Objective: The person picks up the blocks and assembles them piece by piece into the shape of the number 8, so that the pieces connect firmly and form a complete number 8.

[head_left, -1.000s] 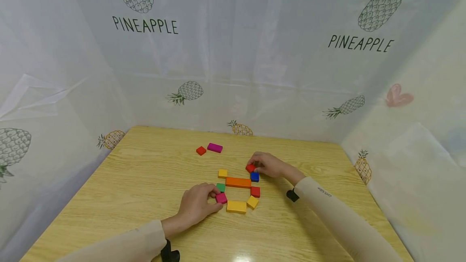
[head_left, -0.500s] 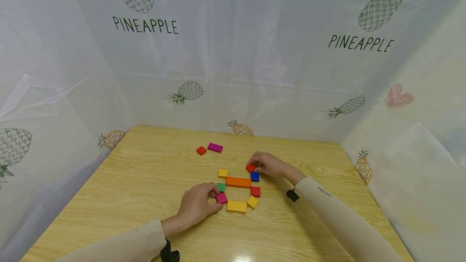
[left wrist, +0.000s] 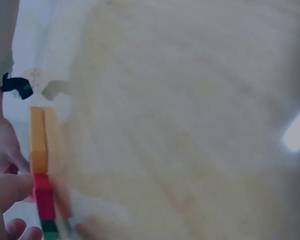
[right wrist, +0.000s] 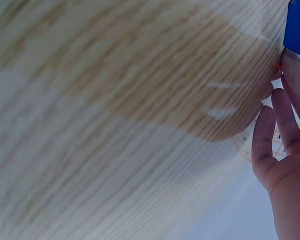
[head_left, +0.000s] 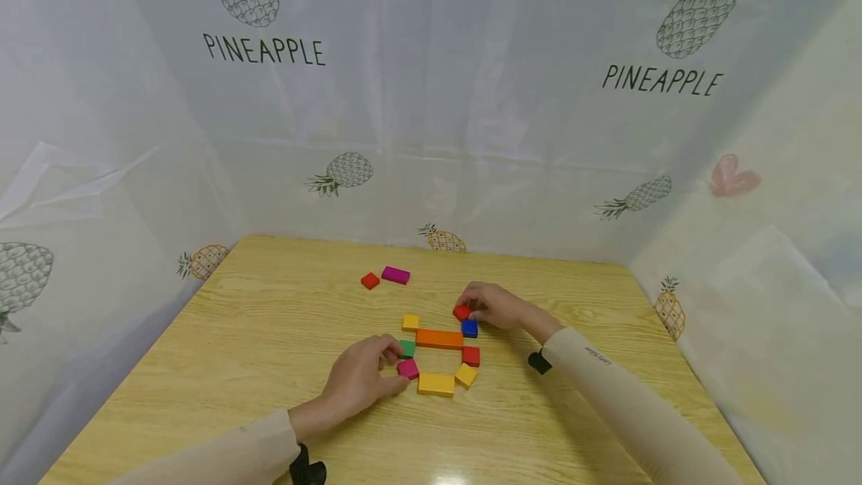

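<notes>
In the head view a ring of flat coloured blocks lies on the wooden table. My right hand [head_left: 494,305] pinches a red block [head_left: 462,312] at the ring's far right corner, right against a blue block [head_left: 470,328]. My left hand [head_left: 358,376] is beside a pink block [head_left: 407,369] at the left of the ring, thumb and fingers spread apart around it. A green block [head_left: 407,349] sits just beyond the pink one. In the left wrist view the thumb [left wrist: 12,190] is close to the pink block [left wrist: 45,202]; whether it touches cannot be told.
An orange bar [head_left: 440,339], a small yellow block [head_left: 411,322], a second red block [head_left: 471,356], a tilted yellow block [head_left: 466,375] and a long yellow block [head_left: 436,384] complete the ring. Farther back lie a loose red block [head_left: 370,281] and a purple block [head_left: 396,275]. A pineapple-print sheet [head_left: 431,133] surrounds the table.
My left hand has drawn back slightly to the left, its fingers loosening from the pink block. The right hand stays on the red block. The head view has shifted slightly.
</notes>
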Action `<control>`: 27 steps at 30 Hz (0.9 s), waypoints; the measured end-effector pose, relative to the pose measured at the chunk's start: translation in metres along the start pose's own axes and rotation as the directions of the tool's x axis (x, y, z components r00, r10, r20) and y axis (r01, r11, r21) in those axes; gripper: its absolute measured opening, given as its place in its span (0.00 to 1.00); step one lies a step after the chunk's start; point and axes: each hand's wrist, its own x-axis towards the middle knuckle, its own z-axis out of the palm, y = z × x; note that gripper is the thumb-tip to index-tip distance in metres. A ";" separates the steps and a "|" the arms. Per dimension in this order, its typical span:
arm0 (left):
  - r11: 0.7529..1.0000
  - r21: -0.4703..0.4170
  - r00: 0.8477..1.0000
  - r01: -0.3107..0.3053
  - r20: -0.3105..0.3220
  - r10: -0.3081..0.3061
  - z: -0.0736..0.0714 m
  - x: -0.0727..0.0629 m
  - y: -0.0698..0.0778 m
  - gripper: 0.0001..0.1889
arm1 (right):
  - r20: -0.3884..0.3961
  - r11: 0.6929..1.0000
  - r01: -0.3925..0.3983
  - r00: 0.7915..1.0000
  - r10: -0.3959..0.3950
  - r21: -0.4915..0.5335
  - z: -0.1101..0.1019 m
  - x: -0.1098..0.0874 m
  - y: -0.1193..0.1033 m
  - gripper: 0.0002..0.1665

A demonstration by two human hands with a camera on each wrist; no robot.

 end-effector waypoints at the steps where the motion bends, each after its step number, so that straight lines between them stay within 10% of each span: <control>1: 1.000 0.001 1.000 0.002 -0.005 -0.002 -0.002 0.001 0.001 0.19 | -0.001 1.000 -0.001 1.000 0.001 -0.001 0.000 0.000 0.000 0.16; 10: 1.000 0.031 0.998 0.004 -0.064 -0.002 -0.026 0.024 0.000 0.21 | -0.004 1.000 0.013 1.000 -0.013 -0.014 0.002 0.002 0.000 0.16; 27: 0.992 0.124 0.999 -0.029 -0.021 0.032 -0.073 0.122 -0.053 0.26 | -0.019 1.000 0.013 1.000 -0.013 -0.011 0.000 -0.002 0.000 0.15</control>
